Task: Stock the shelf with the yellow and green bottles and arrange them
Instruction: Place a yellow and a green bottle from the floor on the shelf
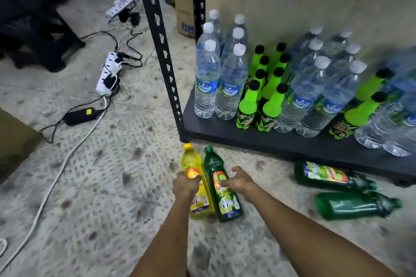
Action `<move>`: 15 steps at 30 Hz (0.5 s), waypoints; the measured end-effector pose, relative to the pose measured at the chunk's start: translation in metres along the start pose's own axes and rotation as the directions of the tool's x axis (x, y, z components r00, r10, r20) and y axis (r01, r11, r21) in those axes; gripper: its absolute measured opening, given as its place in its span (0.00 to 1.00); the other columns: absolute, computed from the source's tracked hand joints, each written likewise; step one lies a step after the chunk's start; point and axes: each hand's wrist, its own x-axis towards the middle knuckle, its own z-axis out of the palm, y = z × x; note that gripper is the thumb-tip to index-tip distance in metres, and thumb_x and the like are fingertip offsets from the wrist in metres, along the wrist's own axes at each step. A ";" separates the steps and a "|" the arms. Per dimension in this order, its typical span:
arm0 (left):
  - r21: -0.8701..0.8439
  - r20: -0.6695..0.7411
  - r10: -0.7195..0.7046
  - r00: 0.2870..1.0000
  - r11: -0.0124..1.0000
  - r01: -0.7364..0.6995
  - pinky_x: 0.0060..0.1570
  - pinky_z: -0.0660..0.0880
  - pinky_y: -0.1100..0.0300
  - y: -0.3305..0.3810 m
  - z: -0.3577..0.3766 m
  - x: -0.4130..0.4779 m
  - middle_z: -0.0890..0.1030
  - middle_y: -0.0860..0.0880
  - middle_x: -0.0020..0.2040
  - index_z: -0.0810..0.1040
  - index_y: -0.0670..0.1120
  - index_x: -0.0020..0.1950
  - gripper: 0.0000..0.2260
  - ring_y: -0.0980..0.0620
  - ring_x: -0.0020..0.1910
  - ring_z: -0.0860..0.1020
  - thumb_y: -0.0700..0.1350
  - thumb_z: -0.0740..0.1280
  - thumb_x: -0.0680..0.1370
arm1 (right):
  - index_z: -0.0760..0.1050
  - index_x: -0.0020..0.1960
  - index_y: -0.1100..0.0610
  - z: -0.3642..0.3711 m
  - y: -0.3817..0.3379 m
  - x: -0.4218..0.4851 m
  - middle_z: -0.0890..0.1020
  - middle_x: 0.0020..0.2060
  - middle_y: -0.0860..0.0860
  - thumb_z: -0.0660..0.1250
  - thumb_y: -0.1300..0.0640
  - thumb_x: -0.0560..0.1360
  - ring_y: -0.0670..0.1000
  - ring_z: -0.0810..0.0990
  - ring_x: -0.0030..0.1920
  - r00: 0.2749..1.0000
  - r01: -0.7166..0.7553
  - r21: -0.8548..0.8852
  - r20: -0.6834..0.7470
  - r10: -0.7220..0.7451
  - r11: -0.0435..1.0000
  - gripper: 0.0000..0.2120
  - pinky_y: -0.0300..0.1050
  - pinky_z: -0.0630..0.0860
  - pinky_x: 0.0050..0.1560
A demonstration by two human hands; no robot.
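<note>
1. Currently the yellow bottle point(191, 162) and one green bottle point(212, 164) stand touching, side by side, on the speckled floor point(112, 186) just off the shelf point(225, 135) corner. Long axes are vertical, caps up.
2. Left hand point(185, 184) is curled round the yellow bottle's middle. Right hand point(239, 181) is half-open, with fingers on the green label and thumb clear.
3. Two lying green bottles point(333, 175) rest beside the shelf front, axes roughly along it, caps pointing right.
4. All are translucent plastic with screw caps and printed labels.
5. Count: one yellow, three green.
</note>
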 end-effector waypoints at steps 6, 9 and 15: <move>0.214 0.039 -0.034 0.999 0.977 0.025 0.50 0.74 0.54 -0.013 0.018 0.042 0.80 0.37 0.60 0.76 0.37 0.63 0.28 0.39 0.59 0.79 0.59 0.69 0.76 | 0.66 0.73 0.56 0.025 0.004 0.035 0.77 0.66 0.56 0.77 0.50 0.70 0.57 0.78 0.64 1.000 -0.025 -0.145 -0.022 0.022 0.989 0.36 0.45 0.77 0.59; 0.181 0.051 -0.037 0.998 0.983 0.027 0.46 0.74 0.55 -0.024 0.021 0.052 0.80 0.39 0.58 0.78 0.38 0.60 0.31 0.39 0.58 0.78 0.63 0.72 0.71 | 0.70 0.70 0.57 0.034 0.007 0.049 0.79 0.65 0.55 0.80 0.46 0.64 0.56 0.78 0.63 0.998 -0.047 -0.164 -0.044 0.040 0.985 0.39 0.48 0.77 0.61; 0.156 0.079 -0.026 0.997 0.988 0.013 0.50 0.79 0.53 -0.021 0.024 0.052 0.83 0.38 0.52 0.81 0.37 0.54 0.28 0.40 0.54 0.81 0.60 0.75 0.69 | 0.71 0.65 0.58 0.032 0.004 0.052 0.78 0.63 0.56 0.82 0.53 0.64 0.57 0.78 0.62 0.993 -0.090 -0.104 -0.085 0.081 0.991 0.34 0.48 0.79 0.56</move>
